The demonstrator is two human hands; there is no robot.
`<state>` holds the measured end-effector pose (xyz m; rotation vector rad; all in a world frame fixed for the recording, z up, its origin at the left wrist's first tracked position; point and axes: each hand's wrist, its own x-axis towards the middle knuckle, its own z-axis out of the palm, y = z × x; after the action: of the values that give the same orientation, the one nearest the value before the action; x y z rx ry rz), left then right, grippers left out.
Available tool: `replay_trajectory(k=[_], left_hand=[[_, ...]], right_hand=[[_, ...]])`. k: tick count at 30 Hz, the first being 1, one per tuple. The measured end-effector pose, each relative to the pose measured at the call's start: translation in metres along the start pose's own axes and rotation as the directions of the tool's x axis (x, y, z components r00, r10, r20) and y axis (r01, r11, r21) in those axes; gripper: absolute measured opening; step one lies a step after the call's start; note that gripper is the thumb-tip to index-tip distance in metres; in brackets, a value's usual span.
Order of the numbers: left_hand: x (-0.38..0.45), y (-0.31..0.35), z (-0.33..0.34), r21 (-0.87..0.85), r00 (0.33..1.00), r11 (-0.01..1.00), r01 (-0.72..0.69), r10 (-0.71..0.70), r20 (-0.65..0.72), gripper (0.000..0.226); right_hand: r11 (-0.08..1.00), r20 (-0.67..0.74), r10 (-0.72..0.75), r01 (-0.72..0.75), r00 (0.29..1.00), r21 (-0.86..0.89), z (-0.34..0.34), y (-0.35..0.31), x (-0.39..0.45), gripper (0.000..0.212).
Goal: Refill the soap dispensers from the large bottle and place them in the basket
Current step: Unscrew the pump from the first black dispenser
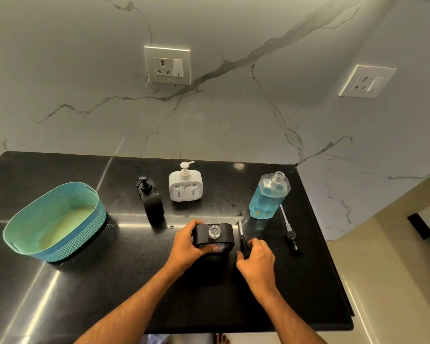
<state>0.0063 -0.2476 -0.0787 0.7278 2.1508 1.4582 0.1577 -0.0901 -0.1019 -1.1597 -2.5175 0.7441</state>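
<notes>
Black open dispenser [213, 236] in left hand [188, 245] grip, right hand [256, 259] gripping pump [242, 240], basket [52, 222] empty.

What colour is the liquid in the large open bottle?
Light blue, in the large bottle; clearest in the head view.

Beyond the hands, white marble wall [233, 120] with grey veins, carrying two switched sockets: one [167, 65] straight ahead, another [367, 81] up right. Beneath, glossy black stone counter [109, 281]. Far right, cream tiled floor [395, 281].
</notes>
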Motion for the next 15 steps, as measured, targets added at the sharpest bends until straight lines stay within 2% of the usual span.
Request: replay_trajectory(k=[9, 11, 15], left_hand=[[-0.001, 0.001, 0.0, 0.013, 0.999, 0.999, -0.032, 0.032, -0.007, 0.057], [-0.002, -0.001, 0.0, 0.028, 0.998, 0.998, -0.054, 0.055, -0.006, 0.056], [-0.002, -0.007, -0.004, 0.044, 0.997, 0.996, -0.077, 0.076, 0.016, 0.054]], right_hand=[[1.0, -0.017, -0.01, 0.01, 1.0, 0.002, -0.005, -0.001, 0.001, 0.042], [0.999, -0.09, -0.016, 0.02, 0.996, 0.035, -0.009, 0.0, 0.002, 0.041], [0.971, -0.282, -0.023, 0.089, 0.959, 0.221, -0.032, 0.003, 0.011, 0.033]])
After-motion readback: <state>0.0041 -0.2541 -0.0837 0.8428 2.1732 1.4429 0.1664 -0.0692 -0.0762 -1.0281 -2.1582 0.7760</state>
